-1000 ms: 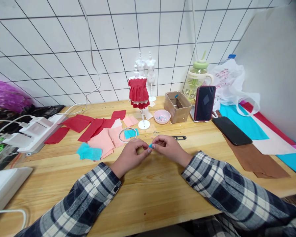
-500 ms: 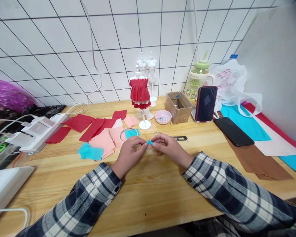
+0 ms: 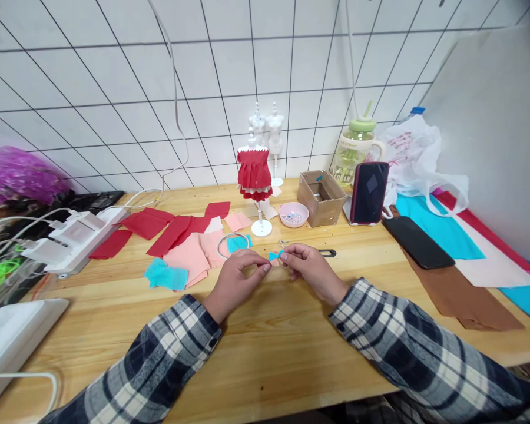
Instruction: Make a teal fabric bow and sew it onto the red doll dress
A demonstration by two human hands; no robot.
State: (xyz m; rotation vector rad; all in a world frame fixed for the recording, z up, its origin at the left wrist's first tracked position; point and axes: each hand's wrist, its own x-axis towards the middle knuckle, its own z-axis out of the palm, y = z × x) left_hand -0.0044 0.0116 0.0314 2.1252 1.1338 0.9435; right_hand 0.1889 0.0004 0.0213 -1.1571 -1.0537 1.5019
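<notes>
Between the fingertips of my right hand point(image 3: 311, 268) is a small blue crepe-paper bow point(image 3: 275, 256), pinched at its right end. My left hand point(image 3: 238, 280) is closed just below and left of the bow, thumb and forefinger tips pressed together. Whether something tiny sits in that pinch is too small to tell. Behind my hands stands a white mini dress form point(image 3: 261, 228) wearing a red pleated paper dress point(image 3: 254, 171). A metal ring point(image 3: 221, 247) lies over a blue paper piece point(image 3: 239, 243) beyond my left hand. A black-handled tool point(image 3: 327, 252) lies partly hidden behind my right hand.
Red paper point(image 3: 170, 235), pink paper point(image 3: 188, 259) and blue scraps point(image 3: 165, 275) lie left. A pink bowl of beads point(image 3: 294, 215), cardboard box point(image 3: 321, 197) and upright phone point(image 3: 370, 193) stand behind. Another phone point(image 3: 418, 241) rests on brown paper point(image 3: 459, 297). A power strip point(image 3: 77, 247) sits left.
My left fingertips have come off the blue paper and sit slightly lower. The bow now shows more fully, in my right fingers. The whole view has shifted a little.
</notes>
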